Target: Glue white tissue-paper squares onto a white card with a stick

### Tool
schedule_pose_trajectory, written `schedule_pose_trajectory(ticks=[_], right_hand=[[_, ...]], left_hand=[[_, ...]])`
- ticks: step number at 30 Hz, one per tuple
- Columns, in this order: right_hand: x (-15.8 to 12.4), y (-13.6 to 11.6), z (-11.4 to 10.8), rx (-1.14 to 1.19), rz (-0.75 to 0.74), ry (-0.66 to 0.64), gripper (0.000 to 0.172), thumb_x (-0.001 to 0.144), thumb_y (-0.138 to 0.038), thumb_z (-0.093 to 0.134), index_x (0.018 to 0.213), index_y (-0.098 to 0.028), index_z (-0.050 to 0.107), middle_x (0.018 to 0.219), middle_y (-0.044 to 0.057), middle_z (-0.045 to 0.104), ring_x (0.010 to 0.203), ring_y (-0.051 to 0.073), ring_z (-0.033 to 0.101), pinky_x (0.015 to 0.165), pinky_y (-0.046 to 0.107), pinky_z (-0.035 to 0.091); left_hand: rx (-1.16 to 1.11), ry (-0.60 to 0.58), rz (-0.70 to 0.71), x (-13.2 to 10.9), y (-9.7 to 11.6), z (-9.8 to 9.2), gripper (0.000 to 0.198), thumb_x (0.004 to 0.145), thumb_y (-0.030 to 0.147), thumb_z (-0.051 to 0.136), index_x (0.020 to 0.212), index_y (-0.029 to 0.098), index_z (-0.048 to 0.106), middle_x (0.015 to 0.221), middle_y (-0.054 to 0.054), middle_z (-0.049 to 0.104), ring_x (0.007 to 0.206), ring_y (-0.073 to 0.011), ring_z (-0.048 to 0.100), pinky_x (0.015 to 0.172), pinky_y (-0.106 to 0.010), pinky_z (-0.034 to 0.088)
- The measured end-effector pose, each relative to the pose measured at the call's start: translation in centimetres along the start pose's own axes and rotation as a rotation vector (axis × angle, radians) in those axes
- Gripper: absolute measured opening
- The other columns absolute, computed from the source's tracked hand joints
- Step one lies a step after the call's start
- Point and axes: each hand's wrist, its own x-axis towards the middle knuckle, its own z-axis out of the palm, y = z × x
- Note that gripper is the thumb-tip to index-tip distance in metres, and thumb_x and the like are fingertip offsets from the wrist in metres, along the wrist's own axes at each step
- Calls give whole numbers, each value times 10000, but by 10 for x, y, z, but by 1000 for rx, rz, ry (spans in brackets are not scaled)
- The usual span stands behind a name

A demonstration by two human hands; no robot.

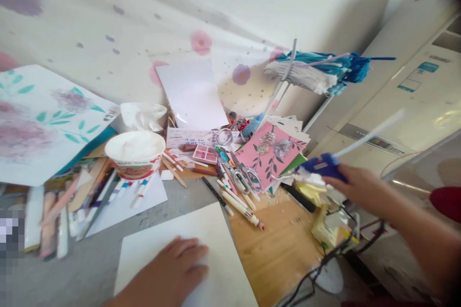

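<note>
White paper (225,261) lies on the worktop (273,249) beneath the person's left hand (176,271), laid open with fingers slightly apart, while at two o'clock from the paper the right hand (360,192) grips a blue tool (320,165), apparently a glue gun, with a pale stick (370,134) jutting from it. Farther out, scissors (239,167) and a pink card (272,158) lie at one o'clock, a white bowl (139,170) at eleven and black cords (312,270) at three. Dipping the tool might smear the card, a snagged cord could jerk things about, and too light a palm might let the paper slide.
</note>
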Motion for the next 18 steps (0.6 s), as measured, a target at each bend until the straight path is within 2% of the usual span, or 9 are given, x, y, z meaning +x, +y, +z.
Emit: schedule_pose_trajectory(ticks=[2,3,4,5,8,11,13,16,18], right_hand=[[-13,7,-42,33,-12,-17,265,696,-359,746,576,-234,545,560,81,621,527,218,558,548,356,368],[-23,7,-55,63,-20,-29,259,713,-417,721,611,-233,570,566,76,622,526,210,552,548,355,378],[-35,5,-62,135,-29,-57,271,754,-482,663,676,-231,602,556,61,614,505,196,534,528,343,386],[-47,0,-62,318,-37,-129,306,773,-525,627,738,-220,630,538,47,600,477,182,509,495,328,383],[-81,-19,-33,731,-58,-204,359,741,-528,676,841,-183,661,630,36,637,527,168,526,489,288,397],[-105,-34,3,1009,91,-263,398,743,-564,669,694,-178,584,498,-9,563,453,124,465,454,247,356],[-118,-38,20,1193,162,-292,428,740,-575,680,665,-181,531,457,-21,542,425,107,447,450,230,331],[-134,-40,38,1480,227,-335,393,730,-512,739,742,-171,544,476,-35,553,416,89,467,456,207,344],[-143,-43,50,1680,292,-372,371,720,-462,770,740,-175,537,501,-43,556,405,79,474,448,202,369]], left_hand=[[-30,-43,-46,0,9,-15,535,761,464,725,1260,307,615,1433,-73,535,1310,-345,477,1079,-525,397],[-42,-52,-64,0,11,-20,521,762,451,724,1253,307,624,1431,-75,537,1310,-348,479,1073,-529,404],[-53,-58,-74,0,12,-22,494,764,433,724,1236,310,640,1422,-76,546,1305,-350,486,1067,-533,410],[-60,-60,-78,0,13,-22,477,765,419,725,1224,312,650,1415,-77,553,1302,-353,490,1070,-540,403],[-53,-65,-86,-5,14,-19,543,760,444,736,1274,316,616,1448,-91,513,1345,-348,440,1122,-557,314],[-31,-132,-79,-14,20,-16,801,730,581,721,1432,335,427,1537,-121,365,1421,-345,305,1159,-574,181],[-17,-177,-89,-21,24,-16,891,710,648,697,1470,368,325,1570,-121,281,1441,-353,237,1151,-608,130],[53,-123,-178,-30,20,-19,885,667,724,667,1435,378,394,1562,-123,296,1440,-384,213,1126,-658,90],[117,-79,-235,-34,11,-25,857,647,713,694,1400,384,450,1546,-122,334,1437,-402,208,1111,-681,81]])
